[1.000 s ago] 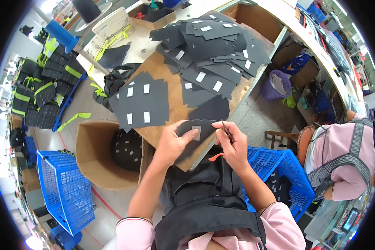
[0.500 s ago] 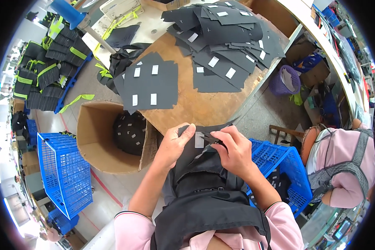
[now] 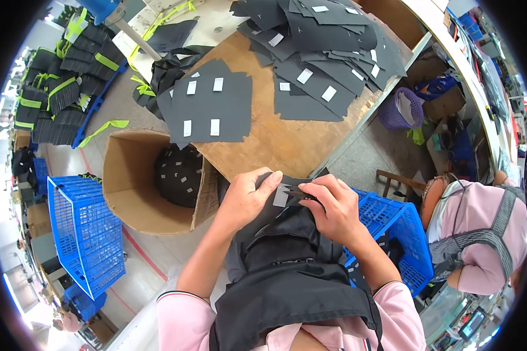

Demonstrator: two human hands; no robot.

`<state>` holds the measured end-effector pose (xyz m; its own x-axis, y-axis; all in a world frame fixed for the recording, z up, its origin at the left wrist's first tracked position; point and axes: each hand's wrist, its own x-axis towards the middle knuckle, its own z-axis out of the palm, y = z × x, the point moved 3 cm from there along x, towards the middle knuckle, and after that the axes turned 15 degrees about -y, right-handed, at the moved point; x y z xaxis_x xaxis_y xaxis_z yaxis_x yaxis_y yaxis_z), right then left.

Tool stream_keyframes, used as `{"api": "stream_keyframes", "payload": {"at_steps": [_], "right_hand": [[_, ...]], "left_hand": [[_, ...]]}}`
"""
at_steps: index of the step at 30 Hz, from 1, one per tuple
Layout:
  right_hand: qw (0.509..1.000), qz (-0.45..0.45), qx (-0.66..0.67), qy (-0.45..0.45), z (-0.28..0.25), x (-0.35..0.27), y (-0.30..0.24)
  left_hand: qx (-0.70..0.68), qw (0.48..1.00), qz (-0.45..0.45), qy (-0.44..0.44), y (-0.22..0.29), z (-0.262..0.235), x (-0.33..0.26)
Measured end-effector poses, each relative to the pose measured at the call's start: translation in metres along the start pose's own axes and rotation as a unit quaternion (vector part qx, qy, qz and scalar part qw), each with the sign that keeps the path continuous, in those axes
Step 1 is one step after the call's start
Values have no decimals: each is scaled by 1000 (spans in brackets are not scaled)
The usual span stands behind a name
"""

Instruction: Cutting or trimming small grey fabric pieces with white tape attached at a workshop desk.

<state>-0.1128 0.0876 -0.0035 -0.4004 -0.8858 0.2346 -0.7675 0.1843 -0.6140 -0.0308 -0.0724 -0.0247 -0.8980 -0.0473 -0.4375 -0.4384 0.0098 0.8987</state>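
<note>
Fabric panel (image 3: 267,207), which we find pinched in the left hand (image 3: 247,198) near the counter (image 3: 266,149), should handle as light, pliable and hardly fragile, best held by the bare margin beside its white patch (image 3: 281,197), where the right hand (image 3: 334,205) grips dark snips (image 3: 299,195).

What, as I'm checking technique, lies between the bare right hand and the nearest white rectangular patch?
A slim, dark, pointed tool, shown in the head view.

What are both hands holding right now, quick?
Left hand: closed, pinching a black piece with a white patch.
Right hand: closed on a small dark tool, its tip at the white patch.
</note>
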Motion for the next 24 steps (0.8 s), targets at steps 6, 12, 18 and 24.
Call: {"api": "stream_keyframes", "payload": {"at_steps": [6,12,18,24], "right_hand": [[1000,-17,-3,-22,1,-2,3],[1000,8,5,8,-2,-5,-3],[1000,-11,-25,-10,-1,-4,-4],[1000,16,-8,5,3,-4,-3]], "left_hand": [[36,999,-3,-13,1,-1,1],[36,999,-12,-22,1,2,0],[18,999,-28,-34,0,2,-1],[-17,999,-36,-33,-5,3,0]]}}
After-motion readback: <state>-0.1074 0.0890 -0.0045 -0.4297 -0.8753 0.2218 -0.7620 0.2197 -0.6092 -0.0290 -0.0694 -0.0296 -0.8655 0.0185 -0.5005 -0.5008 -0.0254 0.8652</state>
